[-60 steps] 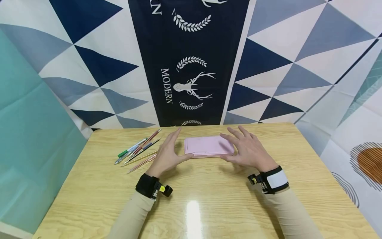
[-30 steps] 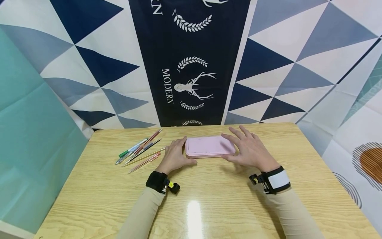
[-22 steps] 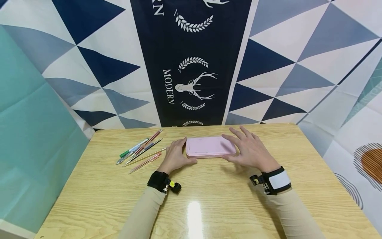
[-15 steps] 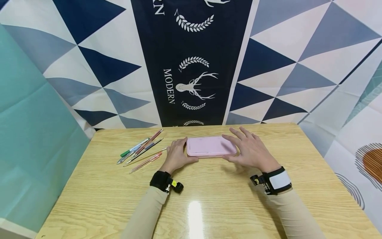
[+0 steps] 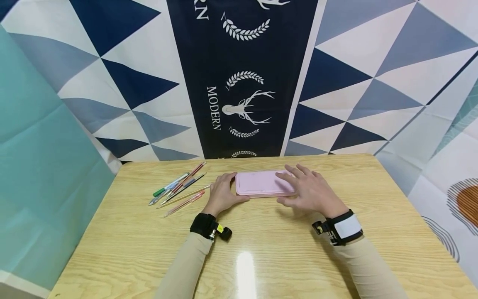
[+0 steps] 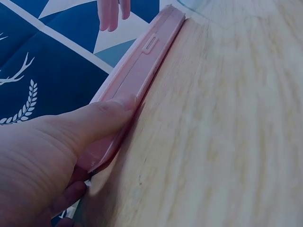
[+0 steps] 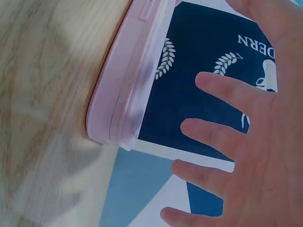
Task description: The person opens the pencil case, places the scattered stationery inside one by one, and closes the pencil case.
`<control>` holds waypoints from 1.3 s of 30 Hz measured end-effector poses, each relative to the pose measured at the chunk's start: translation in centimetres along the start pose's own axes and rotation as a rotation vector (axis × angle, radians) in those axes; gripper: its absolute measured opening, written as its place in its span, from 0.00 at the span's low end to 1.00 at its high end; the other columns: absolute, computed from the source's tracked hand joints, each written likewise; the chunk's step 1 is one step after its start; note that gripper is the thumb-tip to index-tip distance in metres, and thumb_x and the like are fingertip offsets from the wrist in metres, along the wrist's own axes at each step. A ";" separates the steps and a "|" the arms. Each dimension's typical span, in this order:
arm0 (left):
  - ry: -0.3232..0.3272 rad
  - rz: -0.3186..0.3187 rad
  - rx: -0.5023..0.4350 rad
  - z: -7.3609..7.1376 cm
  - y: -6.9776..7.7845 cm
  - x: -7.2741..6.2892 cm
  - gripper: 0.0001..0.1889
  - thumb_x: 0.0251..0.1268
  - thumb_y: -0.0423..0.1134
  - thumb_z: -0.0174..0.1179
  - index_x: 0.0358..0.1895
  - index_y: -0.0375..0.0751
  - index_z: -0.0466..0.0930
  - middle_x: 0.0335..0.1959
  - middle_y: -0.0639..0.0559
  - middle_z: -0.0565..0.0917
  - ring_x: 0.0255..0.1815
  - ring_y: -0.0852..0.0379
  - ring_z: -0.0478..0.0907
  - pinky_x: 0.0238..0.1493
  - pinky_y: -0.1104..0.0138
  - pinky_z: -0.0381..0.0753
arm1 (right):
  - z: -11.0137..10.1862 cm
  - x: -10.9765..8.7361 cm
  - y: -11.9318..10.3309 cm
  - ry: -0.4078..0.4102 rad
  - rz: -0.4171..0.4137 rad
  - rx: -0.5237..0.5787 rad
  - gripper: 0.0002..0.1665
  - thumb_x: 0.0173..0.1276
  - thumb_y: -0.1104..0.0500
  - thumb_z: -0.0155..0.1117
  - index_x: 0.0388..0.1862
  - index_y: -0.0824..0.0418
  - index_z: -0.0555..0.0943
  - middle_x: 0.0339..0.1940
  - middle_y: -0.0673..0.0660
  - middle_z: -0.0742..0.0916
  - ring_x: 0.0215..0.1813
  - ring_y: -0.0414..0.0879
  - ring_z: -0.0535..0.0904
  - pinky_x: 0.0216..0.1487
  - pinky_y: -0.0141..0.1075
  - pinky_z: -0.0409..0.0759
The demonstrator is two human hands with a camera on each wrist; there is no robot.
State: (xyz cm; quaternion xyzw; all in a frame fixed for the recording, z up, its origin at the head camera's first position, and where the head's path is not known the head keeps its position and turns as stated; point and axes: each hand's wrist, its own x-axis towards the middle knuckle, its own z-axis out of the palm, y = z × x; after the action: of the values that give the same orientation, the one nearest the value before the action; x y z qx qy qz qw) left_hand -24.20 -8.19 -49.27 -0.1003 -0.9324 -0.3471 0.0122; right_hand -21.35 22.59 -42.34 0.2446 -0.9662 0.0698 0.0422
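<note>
A flat pink pencil case (image 5: pixel 261 182) lies on the table near its back edge, its lid down. Its front side (image 6: pixel 149 45) has a small latch in the left wrist view. My left hand (image 5: pixel 222 195) grips the case's left end, thumb along the front side and fingers round toward the back. Over the right end hovers my right hand (image 5: pixel 310 191), fingers spread apart. In the right wrist view the fingers of that hand (image 7: pixel 255 137) stand off from the case with nothing between them.
Several pens and pencils (image 5: pixel 179 189) lie in a loose pile just left of my left hand. The wooden table (image 5: pixel 149 257) ends at a patterned cloth backdrop (image 5: pixel 246 104), and a teal panel (image 5: pixel 48 187) borders the left side.
My left hand has moved right from beside the pencil case and now grips its left end. My right hand has lowered slightly over the right end. The view has shifted a little.
</note>
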 end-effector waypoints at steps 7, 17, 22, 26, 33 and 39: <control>0.000 -0.008 0.003 0.1 0.1 0.1 0.54 0.56 0.56 0.88 0.84 0.40 0.73 0.81 0.40 0.79 0.84 0.38 0.73 0.71 0.43 0.71 | 0.2 0.1 -0.3 0.015 -0.009 -0.019 0.49 0.71 0.27 0.70 0.84 0.47 0.78 0.87 0.66 0.77 0.88 0.78 0.67 0.76 0.82 0.72; 0.018 -0.012 -0.006 0.0 0.1 -0.2 0.53 0.55 0.56 0.89 0.83 0.41 0.74 0.80 0.40 0.81 0.83 0.38 0.74 0.73 0.42 0.72 | -2.3 1.4 -0.6 0.063 -0.046 -0.079 0.64 0.65 0.27 0.76 0.92 0.55 0.66 0.88 0.65 0.76 0.88 0.73 0.69 0.78 0.78 0.73; 0.018 -0.015 -0.007 0.0 0.2 -0.3 0.53 0.55 0.56 0.89 0.83 0.40 0.74 0.80 0.40 0.81 0.82 0.39 0.75 0.72 0.43 0.72 | -2.4 1.9 -1.1 0.015 -0.054 -0.070 0.69 0.62 0.29 0.78 0.92 0.61 0.64 0.89 0.66 0.74 0.90 0.73 0.67 0.79 0.77 0.73; 0.015 -0.017 -0.016 0.1 0.2 -0.2 0.53 0.55 0.56 0.89 0.83 0.40 0.74 0.80 0.40 0.81 0.82 0.38 0.75 0.71 0.43 0.71 | -1.5 2.5 -1.6 -0.055 -0.047 -0.025 0.70 0.60 0.32 0.82 0.91 0.66 0.63 0.91 0.67 0.71 0.92 0.73 0.62 0.78 0.79 0.73; 0.014 -0.019 -0.025 0.1 0.1 -0.2 0.53 0.55 0.56 0.89 0.83 0.40 0.74 0.80 0.40 0.81 0.83 0.38 0.74 0.72 0.42 0.71 | 0.0 3.4 -2.3 -0.134 -0.031 0.032 0.63 0.62 0.50 0.82 0.91 0.66 0.63 0.91 0.70 0.70 0.93 0.73 0.59 0.81 0.79 0.69; 0.013 -0.020 -0.020 0.1 0.1 -0.2 0.53 0.55 0.55 0.89 0.83 0.40 0.74 0.80 0.40 0.81 0.82 0.38 0.75 0.71 0.43 0.72 | 0.8 4.4 -2.7 -0.160 -0.029 0.037 0.61 0.61 0.59 0.79 0.92 0.64 0.62 0.92 0.71 0.68 0.93 0.74 0.59 0.82 0.79 0.68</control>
State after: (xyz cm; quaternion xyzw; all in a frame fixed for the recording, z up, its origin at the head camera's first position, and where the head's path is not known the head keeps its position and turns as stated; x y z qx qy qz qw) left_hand -23.98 -8.11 -49.28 -0.0887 -0.9297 -0.3571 0.0140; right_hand -23.95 18.04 -42.32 0.2641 -0.9614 0.0673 -0.0389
